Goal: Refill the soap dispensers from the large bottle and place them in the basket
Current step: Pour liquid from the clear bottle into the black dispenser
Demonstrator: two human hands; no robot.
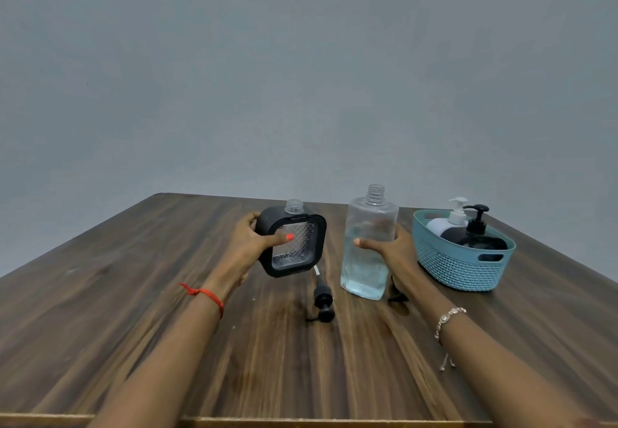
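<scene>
Pour step: my left hand (249, 243) clasps the open dispenser (296, 247), right hand (396, 252) the large bottle (368, 227), fingers (282, 238) wrapped; tip slowly, mouths aligned.

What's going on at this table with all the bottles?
A person is refilling soap dispensers. The left hand holds a black dispenser, tilted, with its neck open; a black pump lies on the table. The right hand grips the large bottle, uncapped, upright and partly full of clear liquid. Nothing is pouring yet. Two more dispensers, pumps on, already sit in the blue basket.
</scene>
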